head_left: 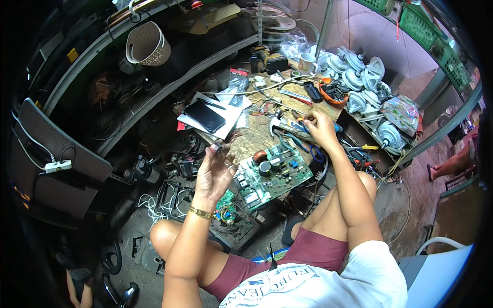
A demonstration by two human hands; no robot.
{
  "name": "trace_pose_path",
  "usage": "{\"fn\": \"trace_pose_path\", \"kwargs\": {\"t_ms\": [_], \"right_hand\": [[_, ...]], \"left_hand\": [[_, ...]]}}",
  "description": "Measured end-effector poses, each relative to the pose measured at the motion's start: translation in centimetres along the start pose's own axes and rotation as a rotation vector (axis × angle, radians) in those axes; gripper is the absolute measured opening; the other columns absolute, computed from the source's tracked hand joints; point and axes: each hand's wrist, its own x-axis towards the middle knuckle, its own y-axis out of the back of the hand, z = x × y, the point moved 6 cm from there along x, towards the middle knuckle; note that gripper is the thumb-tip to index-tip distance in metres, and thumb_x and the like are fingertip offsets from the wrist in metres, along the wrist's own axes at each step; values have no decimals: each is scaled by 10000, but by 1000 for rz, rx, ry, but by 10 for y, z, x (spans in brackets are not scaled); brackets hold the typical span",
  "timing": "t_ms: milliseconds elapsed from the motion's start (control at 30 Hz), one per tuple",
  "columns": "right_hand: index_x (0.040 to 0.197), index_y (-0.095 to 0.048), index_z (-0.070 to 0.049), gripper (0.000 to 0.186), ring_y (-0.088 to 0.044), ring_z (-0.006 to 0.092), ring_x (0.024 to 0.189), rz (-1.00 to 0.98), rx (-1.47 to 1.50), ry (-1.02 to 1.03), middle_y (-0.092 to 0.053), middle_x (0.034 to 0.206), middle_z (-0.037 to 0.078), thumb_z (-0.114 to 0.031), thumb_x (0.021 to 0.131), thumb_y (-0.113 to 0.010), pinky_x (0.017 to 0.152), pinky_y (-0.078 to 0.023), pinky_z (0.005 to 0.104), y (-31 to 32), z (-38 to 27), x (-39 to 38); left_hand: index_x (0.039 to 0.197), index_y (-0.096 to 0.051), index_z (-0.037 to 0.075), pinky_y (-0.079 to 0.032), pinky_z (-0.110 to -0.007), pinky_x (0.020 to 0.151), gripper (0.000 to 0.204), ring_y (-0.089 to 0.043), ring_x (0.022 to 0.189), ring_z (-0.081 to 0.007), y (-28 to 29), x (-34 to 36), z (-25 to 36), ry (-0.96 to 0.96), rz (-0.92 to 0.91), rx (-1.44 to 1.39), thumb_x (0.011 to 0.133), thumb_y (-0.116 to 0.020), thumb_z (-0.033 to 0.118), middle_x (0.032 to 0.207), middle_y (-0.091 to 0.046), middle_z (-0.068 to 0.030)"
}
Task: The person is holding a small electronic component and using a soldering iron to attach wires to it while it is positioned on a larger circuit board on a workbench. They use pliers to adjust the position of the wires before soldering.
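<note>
My left hand (pixel 215 177) is raised over the table's left front edge, palm up. Its thumb and fingers pinch a small dark part (pixel 216 148), too small to name. My right hand (pixel 321 129) is above the tools, fingers drawn together; what they hold, if anything, cannot be made out. Just below it lie a hammer (pixel 273 126) and pliers with blue handles (pixel 316 153). Between my forearms a green circuit board (pixel 272 174) rests at the table's front, carrying a copper coil (pixel 260 156) and black capacitors.
A black phone (pixel 205 115) lies on white paper at the left. Grey-white motor parts (pixel 354 72) are heaped at the right, past an orange ring-shaped item (pixel 333 94). A cup (pixel 307 64) and a drill (pixel 271 60) stand at the back. Another person's leg (pixel 452 160) shows at far right.
</note>
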Motion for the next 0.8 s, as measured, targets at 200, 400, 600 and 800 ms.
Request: {"fn": "trace_pose_path", "kwargs": {"t_ms": [200, 400, 600, 800], "right_hand": [[899, -716, -75, 167, -628, 329, 904, 10, -180, -104, -655, 910, 162, -211, 801, -704, 794, -483, 434, 3, 27, -2], [882, -707, -67, 212, -588, 339, 968, -60, -308, 101, -624, 978, 153, -253, 782, -726, 831, -486, 438, -40, -1, -16], [1026, -706, -62, 365, -488, 381, 1189, -290, -515, 113, -511, 1329, 191, -333, 782, -730, 910, -438, 536, -96, -29, -24], [1060, -656, 24, 432, -510, 384, 1149, -216, -331, -155, -541, 1223, 235, -341, 852, -556, 914, -427, 534, -80, -23, 4]], "left_hand": [[1102, -627, 106, -492, -378, 880, 326, -573, 1033, -210, 0, 2, 2, -16, -13, -55, 936, -598, 385, 1113, -630, -66], [1046, -635, 133, -458, -325, 777, 356, -551, 938, -158, 9, -1, 8, -118, 71, 158, 927, -574, 463, 1076, -623, -34], [1134, -608, 124, -428, -303, 704, 470, -507, 817, -150, 1, -5, 3, -74, 28, 59, 900, -553, 528, 951, -585, -16], [1152, -593, 115, -435, -304, 711, 479, -504, 807, -152, -2, -15, 12, -85, 22, -86, 911, -531, 525, 949, -568, -32]]}}
